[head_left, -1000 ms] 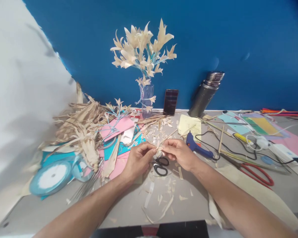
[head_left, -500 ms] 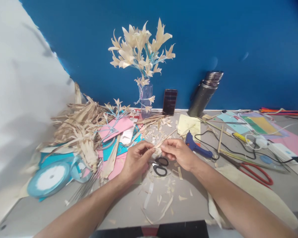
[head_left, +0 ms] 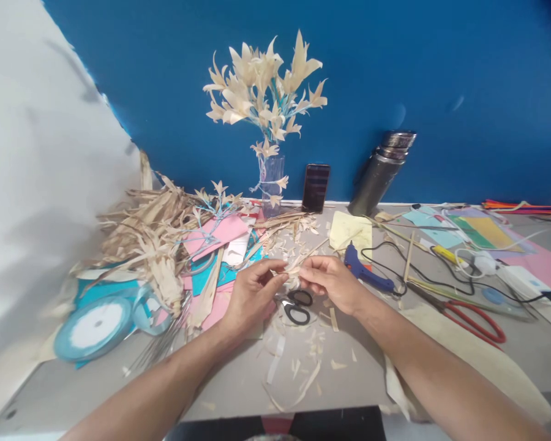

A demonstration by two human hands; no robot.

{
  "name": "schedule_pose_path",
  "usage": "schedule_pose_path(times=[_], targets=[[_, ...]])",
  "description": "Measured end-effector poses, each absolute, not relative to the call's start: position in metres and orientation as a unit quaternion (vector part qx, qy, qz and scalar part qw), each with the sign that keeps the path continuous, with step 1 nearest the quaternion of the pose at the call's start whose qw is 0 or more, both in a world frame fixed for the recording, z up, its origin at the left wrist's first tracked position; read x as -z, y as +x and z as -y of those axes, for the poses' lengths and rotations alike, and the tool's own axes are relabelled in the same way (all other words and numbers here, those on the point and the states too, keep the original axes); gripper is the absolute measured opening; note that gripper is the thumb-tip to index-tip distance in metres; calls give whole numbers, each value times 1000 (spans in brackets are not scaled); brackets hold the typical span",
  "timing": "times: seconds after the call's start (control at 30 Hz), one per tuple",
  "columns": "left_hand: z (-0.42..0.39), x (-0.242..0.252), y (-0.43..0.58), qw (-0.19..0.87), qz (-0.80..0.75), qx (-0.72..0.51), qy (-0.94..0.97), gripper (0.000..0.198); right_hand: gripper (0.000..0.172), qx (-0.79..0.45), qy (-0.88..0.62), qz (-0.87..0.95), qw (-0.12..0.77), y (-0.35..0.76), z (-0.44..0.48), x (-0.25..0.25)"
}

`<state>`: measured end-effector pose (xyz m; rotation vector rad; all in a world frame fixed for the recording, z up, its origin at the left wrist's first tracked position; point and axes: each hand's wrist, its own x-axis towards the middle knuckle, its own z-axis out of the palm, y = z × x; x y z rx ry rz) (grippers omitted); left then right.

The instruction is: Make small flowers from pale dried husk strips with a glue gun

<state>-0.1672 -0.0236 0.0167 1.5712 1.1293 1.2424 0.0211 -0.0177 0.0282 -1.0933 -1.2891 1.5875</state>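
Over the middle of the table, my right hand (head_left: 327, 280) pinches a small pale piece of dried husk (head_left: 294, 270). My left hand (head_left: 257, 291) is close beside it on the left, thumb and forefinger curled toward the piece; whether they touch it is hard to make out. Just below both hands lie scissors with black handles (head_left: 297, 307), their blades partly hidden by my left hand. Husk scraps (head_left: 314, 349) are scattered on the near tabletop. A blue glue gun (head_left: 366, 272) lies to the right of my right hand.
A clear vase (head_left: 272, 177) with husk flowers (head_left: 261, 86) stands at the back, near a phone (head_left: 316, 188) and a leaning flask (head_left: 382, 174). Dried husks (head_left: 142, 226) and a ribbon roll (head_left: 94, 327) are on the left. Red-handled shears (head_left: 475, 321) lie right.
Both hands stay almost in place, with a slight shift of the fingers around the husk piece. The whole view has moved a little; the objects on the table have not changed.
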Motion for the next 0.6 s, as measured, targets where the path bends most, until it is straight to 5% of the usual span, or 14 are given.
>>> schedule_pose_path(times=[0.4,0.6], targets=[[13,-15,-169,551,-433,-477,530,9,31,-526,-396,426,620,88,-12,-86],[12,-24,-168,629,-395,-483,464,10,27,-437,-406,475,647,127,-9,-136]])
